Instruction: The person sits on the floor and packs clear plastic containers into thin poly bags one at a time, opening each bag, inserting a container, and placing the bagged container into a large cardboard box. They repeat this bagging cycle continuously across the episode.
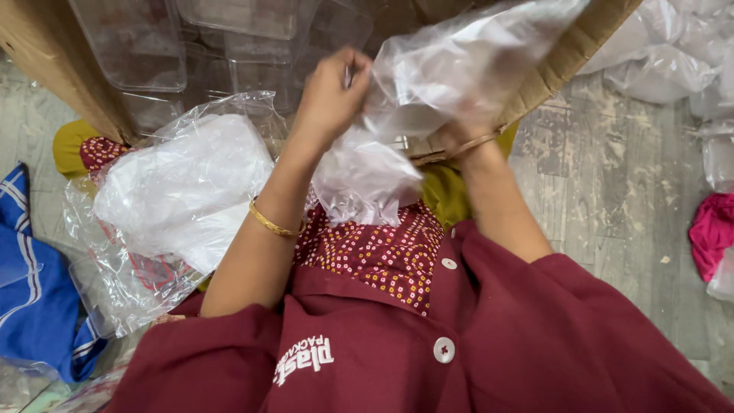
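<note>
Both hands' fingers [348,73] pinch the clear plastic bag [451,69] between them.

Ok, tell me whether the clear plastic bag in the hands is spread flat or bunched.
Bunched. The clear plastic bag is crumpled between the left hand and right hand, with a gathered wad hanging below.

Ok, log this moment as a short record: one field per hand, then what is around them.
left hand: left hand raised, fingers pinching the edge of a clear plastic bag
right hand: right hand mostly hidden under the same bag, grip not visible
below hands: bunched bag end hanging over the lap
left side: second bag of clear trays on the lap
ahead: cardboard box holding clear plastic trays
floor: more clear plastic, pink cloth, blue cloth
</note>
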Tool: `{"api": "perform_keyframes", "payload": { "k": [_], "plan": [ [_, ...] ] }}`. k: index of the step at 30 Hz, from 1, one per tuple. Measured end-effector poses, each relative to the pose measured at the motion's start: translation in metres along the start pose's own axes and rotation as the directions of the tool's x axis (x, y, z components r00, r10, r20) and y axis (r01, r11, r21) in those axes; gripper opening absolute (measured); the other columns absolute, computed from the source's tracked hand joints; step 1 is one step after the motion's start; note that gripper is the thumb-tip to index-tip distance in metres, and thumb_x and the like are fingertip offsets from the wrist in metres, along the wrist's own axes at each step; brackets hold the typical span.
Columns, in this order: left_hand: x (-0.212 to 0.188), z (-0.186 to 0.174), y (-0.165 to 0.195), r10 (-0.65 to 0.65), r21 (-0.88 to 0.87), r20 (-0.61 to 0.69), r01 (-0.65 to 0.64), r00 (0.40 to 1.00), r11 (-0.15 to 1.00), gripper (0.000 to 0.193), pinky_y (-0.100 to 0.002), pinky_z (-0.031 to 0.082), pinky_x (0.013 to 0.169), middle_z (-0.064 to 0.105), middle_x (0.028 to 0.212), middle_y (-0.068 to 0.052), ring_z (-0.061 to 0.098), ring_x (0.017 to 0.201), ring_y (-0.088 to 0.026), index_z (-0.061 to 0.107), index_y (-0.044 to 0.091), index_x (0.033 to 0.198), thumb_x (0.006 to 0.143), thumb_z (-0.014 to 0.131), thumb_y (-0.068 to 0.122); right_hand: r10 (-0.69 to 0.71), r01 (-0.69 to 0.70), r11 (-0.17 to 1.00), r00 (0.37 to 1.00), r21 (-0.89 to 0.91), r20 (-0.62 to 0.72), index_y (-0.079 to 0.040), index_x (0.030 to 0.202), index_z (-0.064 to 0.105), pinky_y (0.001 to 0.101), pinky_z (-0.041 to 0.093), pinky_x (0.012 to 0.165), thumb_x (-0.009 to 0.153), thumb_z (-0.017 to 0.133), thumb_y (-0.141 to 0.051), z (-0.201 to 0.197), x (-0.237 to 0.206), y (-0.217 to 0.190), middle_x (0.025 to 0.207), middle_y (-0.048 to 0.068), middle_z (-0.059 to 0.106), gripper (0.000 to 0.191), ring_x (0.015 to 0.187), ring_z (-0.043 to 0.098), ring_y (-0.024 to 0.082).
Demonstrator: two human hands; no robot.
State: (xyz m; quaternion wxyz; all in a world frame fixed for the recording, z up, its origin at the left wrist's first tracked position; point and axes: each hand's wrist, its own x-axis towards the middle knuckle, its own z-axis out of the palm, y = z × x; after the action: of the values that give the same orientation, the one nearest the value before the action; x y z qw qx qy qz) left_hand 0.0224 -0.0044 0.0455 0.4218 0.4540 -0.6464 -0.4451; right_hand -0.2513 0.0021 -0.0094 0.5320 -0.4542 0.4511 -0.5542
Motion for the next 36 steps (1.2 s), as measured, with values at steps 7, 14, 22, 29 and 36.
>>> {"api": "perform_keyframes", "payload": {
  "k": [7, 14, 22, 29, 36],
  "plan": [
    [-0.009, 0.004, -0.056, -0.079, 0.322, 0.081, 0.049, 0.994, 0.945, 0.024, -0.046, 0.052, 0.084, 0.073, 0.1, -0.022, 0.069, 0.096, -0.039, 0.069, 0.005, 0.112, 0.09, 0.063, 0.011, 0.061, -0.062, 0.994, 0.998, 0.094, 0.012, 0.003, 0.117, 0.059, 0.0345, 0.058, 0.095, 0.102, 0.068, -0.014, 0.043, -0.02, 0.016, 0.11, 0.012, 0.064, 0.024, 0.098, 0.063, 0.021],
    [0.0, 0.019, -0.031, 0.015, -0.257, 0.077, 0.006, 0.997, 0.966, 0.03, -0.04, 0.053, 0.084, 0.073, 0.101, -0.019, 0.067, 0.094, -0.03, 0.062, 0.004, 0.124, 0.096, 0.063, 0.014, -0.314, 0.265, 0.949, 0.848, 0.171, 0.427, -0.006, 0.145, 0.053, 0.0372, 0.05, 0.109, 0.091, 0.077, -0.048, 0.129, -0.074, -0.152, 0.146, 0.014, 0.054, 0.072, 0.13, 0.056, 0.023],
    [0.006, 0.023, 0.008, -0.038, -0.455, 0.294, 0.174, 0.955, 0.873, 0.04, -0.034, 0.053, 0.085, 0.072, 0.103, -0.015, 0.064, 0.092, -0.021, 0.054, 0.001, 0.137, 0.102, 0.063, 0.017, -0.666, 0.532, 0.664, 0.74, -0.525, -0.093, -0.016, 0.163, 0.033, 0.0464, 0.042, 0.102, 0.089, 0.081, -0.031, 0.023, -0.11, -0.136, 0.143, 0.016, 0.046, 0.09, 0.122, 0.045, 0.03],
    [0.006, 0.014, 0.01, 0.008, -0.727, 0.319, 0.239, 0.948, 0.643, 0.039, -0.03, 0.058, 0.088, 0.072, 0.111, -0.014, 0.069, 0.098, -0.016, 0.054, -0.001, 0.139, 0.106, 0.059, 0.018, 0.052, -0.049, 0.998, 0.578, 0.029, -0.814, -0.01, 0.134, 0.053, 0.0498, 0.055, 0.088, 0.088, 0.08, -0.054, -0.19, -0.139, -0.032, 0.127, 0.008, 0.064, 0.069, 0.117, 0.06, 0.029],
    [0.002, 0.004, 0.024, 0.024, -0.776, 0.382, 0.306, 0.924, 0.551, 0.037, -0.032, 0.06, 0.091, 0.071, 0.116, -0.014, 0.071, 0.104, -0.017, 0.058, -0.002, 0.135, 0.107, 0.057, 0.021, 0.227, 0.04, 0.941, 0.661, 0.335, -0.715, -0.014, 0.148, 0.054, 0.0457, 0.06, 0.09, 0.101, 0.063, -0.038, -0.215, -0.067, -0.016, 0.122, 0.015, 0.059, 0.054, 0.097, 0.061, 0.03]
  ]
}}
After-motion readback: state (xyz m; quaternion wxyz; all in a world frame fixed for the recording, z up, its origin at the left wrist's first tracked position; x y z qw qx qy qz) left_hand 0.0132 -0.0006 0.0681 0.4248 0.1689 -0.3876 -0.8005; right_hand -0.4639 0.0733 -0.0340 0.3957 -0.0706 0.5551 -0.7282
